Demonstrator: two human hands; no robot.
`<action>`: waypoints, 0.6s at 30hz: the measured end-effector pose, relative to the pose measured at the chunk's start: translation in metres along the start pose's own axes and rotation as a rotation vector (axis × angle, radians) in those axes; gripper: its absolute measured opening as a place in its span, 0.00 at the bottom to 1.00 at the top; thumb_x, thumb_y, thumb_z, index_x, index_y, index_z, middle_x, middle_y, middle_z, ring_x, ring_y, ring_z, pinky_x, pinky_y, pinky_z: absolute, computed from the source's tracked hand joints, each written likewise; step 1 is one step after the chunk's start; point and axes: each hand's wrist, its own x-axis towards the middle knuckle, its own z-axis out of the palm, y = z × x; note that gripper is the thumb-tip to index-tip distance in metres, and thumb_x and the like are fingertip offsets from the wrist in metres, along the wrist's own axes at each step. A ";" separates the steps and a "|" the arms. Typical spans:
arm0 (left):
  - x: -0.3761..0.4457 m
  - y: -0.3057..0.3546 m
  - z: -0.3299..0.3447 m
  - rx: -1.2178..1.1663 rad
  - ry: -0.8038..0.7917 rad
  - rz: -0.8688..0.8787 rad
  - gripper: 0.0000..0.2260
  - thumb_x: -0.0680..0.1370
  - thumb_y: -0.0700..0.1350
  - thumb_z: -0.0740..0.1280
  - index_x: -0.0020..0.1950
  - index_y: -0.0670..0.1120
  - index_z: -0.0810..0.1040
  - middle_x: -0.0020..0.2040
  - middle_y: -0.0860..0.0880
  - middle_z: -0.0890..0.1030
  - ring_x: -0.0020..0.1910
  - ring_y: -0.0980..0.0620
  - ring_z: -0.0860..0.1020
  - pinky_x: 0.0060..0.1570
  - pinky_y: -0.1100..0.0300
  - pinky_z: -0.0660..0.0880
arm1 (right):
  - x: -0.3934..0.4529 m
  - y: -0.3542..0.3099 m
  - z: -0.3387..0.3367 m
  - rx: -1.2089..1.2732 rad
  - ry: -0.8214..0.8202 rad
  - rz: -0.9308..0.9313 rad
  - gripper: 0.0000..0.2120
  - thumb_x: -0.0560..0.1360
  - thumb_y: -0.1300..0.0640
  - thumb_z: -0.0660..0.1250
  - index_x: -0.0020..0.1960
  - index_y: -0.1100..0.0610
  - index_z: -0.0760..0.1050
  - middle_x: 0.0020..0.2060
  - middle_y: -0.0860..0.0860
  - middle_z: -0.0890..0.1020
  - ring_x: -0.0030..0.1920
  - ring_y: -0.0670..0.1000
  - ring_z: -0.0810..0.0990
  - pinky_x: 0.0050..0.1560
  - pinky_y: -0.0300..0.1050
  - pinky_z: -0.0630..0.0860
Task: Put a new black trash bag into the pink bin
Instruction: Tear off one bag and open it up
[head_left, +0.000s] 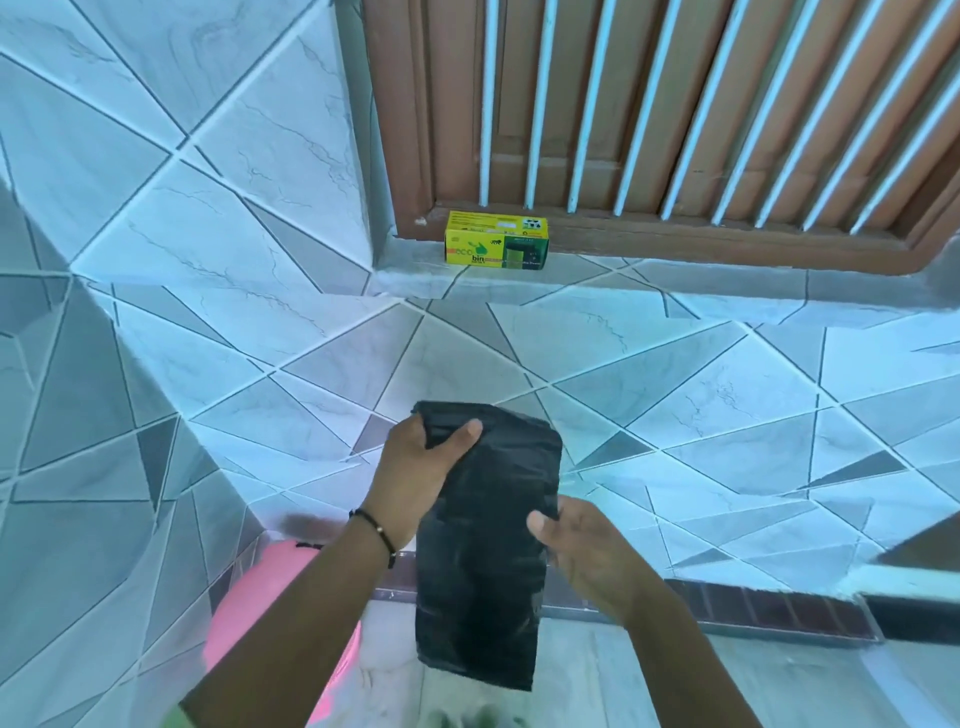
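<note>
A folded black trash bag (485, 561) hangs flat in front of me, held between both hands. My left hand (418, 467) grips its top left corner, thumb across the front. At the bag's right edge, my right hand (582, 551) pinches it about halfway down. The pink bin (249, 603) stands on the floor at the lower left, mostly hidden behind my left forearm; only part of its rim and side shows.
A yellow and green bin-bag box (496, 240) sits on the tiled sill below a brown barred window (675, 104). Tiled walls close in on the left and ahead. A dark brick-coloured strip (753, 608) runs along the floor edge at the right.
</note>
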 end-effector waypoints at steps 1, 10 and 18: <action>-0.004 -0.001 0.001 -0.001 0.008 -0.036 0.11 0.75 0.49 0.68 0.51 0.44 0.82 0.48 0.47 0.85 0.48 0.49 0.83 0.49 0.58 0.80 | -0.002 0.003 0.002 0.024 0.009 0.014 0.24 0.68 0.40 0.70 0.56 0.55 0.79 0.54 0.52 0.84 0.58 0.55 0.80 0.65 0.59 0.71; -0.068 -0.036 -0.005 -0.022 -0.146 -0.225 0.14 0.74 0.54 0.66 0.52 0.47 0.81 0.51 0.46 0.84 0.53 0.45 0.82 0.61 0.47 0.74 | -0.003 0.002 0.001 0.307 0.128 0.022 0.07 0.76 0.59 0.64 0.52 0.57 0.79 0.50 0.55 0.84 0.54 0.56 0.81 0.55 0.51 0.78; -0.083 -0.036 -0.021 -0.113 0.093 -0.262 0.09 0.77 0.46 0.65 0.49 0.43 0.82 0.49 0.41 0.84 0.51 0.40 0.81 0.59 0.44 0.76 | -0.023 0.020 0.032 0.253 -0.067 0.114 0.12 0.75 0.62 0.65 0.57 0.63 0.77 0.53 0.60 0.83 0.56 0.60 0.81 0.57 0.52 0.78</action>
